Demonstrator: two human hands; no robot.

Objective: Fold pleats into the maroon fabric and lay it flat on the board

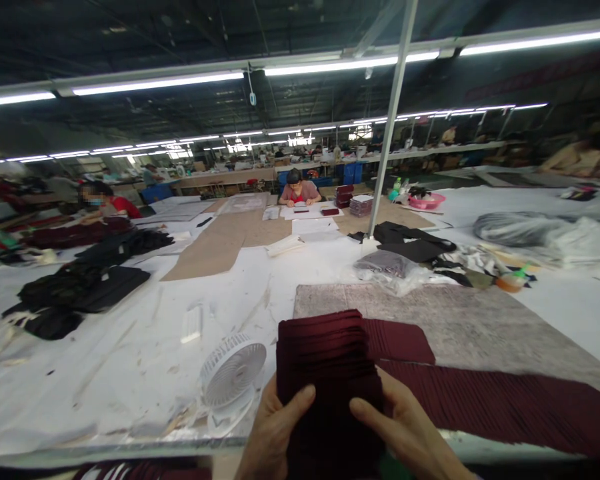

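Both hands full of maroon pieces, their lower end lost in shadow

At the lower centre of the frame you hold a stack of maroon pieces [323,353] between both hands. Your left hand [270,427] is closed around its left edge and your right hand [407,420] around its right edge, each with the thumb over the near face. Most of your other fingers are hidden behind the stack, so you cannot see how they sit. The upper edges fan out in visible layers; lower down the face turns nearly black, single layers cannot be told apart, and the bottom runs into the frame's lower edge.

Just behind, to the right, a smaller maroon pile [400,341] is partly covered by your stack. A long maroon row [500,400] spreads toward the lower right, its near end hidden by your right hand. Both lie on a mottled grey sheet [455,320].

Left of your left hand stands a white fan [235,373]. At the lower left, striped material [125,471] is cut off by the frame. At upper centre, a co-worker [300,192] bends over the table, too small for handwork to be clear.
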